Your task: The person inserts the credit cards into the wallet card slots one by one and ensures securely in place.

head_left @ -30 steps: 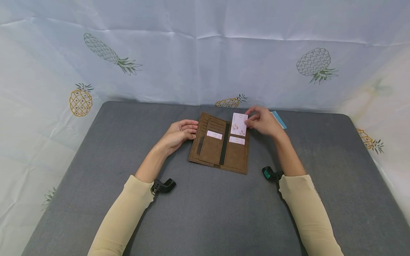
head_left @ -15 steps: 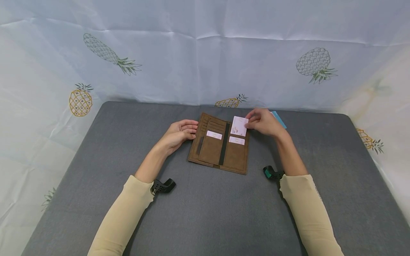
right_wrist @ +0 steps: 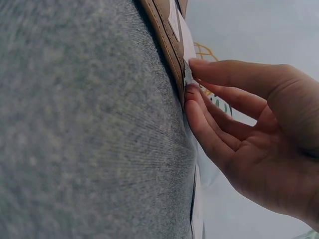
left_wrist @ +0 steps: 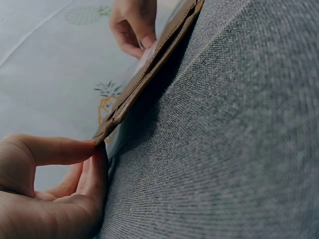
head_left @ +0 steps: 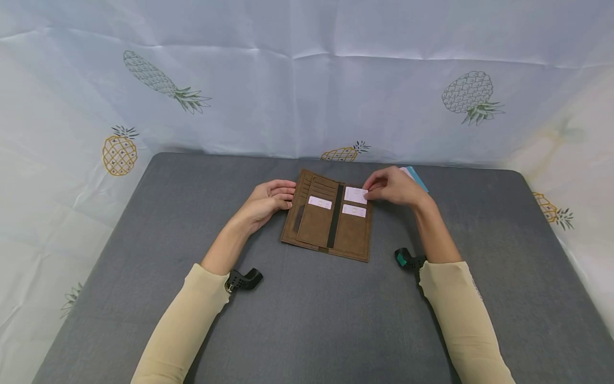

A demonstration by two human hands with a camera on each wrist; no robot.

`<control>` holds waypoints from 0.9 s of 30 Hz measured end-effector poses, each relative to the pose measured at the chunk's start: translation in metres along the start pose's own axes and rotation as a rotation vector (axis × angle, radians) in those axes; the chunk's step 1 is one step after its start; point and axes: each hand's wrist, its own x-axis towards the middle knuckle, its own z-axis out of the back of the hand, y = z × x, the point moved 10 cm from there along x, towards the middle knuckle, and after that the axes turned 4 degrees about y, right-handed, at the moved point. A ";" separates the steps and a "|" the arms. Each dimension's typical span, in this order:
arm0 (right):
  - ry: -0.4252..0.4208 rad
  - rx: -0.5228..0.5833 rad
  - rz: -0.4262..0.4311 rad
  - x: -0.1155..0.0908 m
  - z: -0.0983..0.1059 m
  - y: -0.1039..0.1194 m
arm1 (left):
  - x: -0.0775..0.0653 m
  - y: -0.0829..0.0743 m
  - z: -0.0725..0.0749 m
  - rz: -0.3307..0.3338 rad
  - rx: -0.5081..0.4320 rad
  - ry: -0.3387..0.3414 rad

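Note:
A brown wallet (head_left: 312, 226) lies unfolded on the grey table, a dark band running down its middle. At its left edge, my left hand (head_left: 265, 204) pinches the leather between thumb and fingers, as the left wrist view shows. On the wallet's right side, my right hand (head_left: 395, 186) pinches the edge of a pale pink card (head_left: 355, 195), whose lower part is hidden in an upper slot. Below it, a second pink card (head_left: 354, 211) shows from another slot. A third pink card (head_left: 320, 202) peeks out of the left panel.
Behind my right hand lie a blue card (head_left: 418, 179) and a pinkish piece, partly hidden. The grey tabletop (head_left: 316, 320) ends at a pineapple-print curtain (head_left: 249, 96) at the back. Black camera mounts (head_left: 244, 279) sit at both wrists.
The pink card in my right hand has slid down into the upper right slot, so less of it shows. My left hand has stayed at the wallet's left edge.

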 end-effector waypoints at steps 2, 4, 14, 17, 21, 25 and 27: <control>0.018 0.002 0.011 -0.002 -0.002 0.006 | 0.000 0.000 0.000 -0.001 0.001 0.000; 0.039 0.004 0.025 -0.006 -0.004 0.014 | 0.000 0.000 0.000 -0.002 -0.001 -0.002; 0.096 -0.022 0.114 -0.009 -0.009 0.022 | -0.001 -0.001 0.000 0.001 -0.004 -0.001; 0.095 -0.063 0.126 -0.004 -0.009 0.014 | -0.001 -0.001 0.000 0.001 -0.003 0.000; 0.104 -0.074 0.123 -0.002 -0.008 0.009 | -0.001 -0.001 0.000 0.000 -0.003 -0.001; 0.100 -0.039 0.088 -0.002 -0.003 0.003 | -0.002 -0.001 0.000 -0.003 -0.009 0.000; 0.092 -0.015 0.064 -0.004 0.001 -0.001 | -0.002 -0.001 -0.001 -0.004 -0.012 0.003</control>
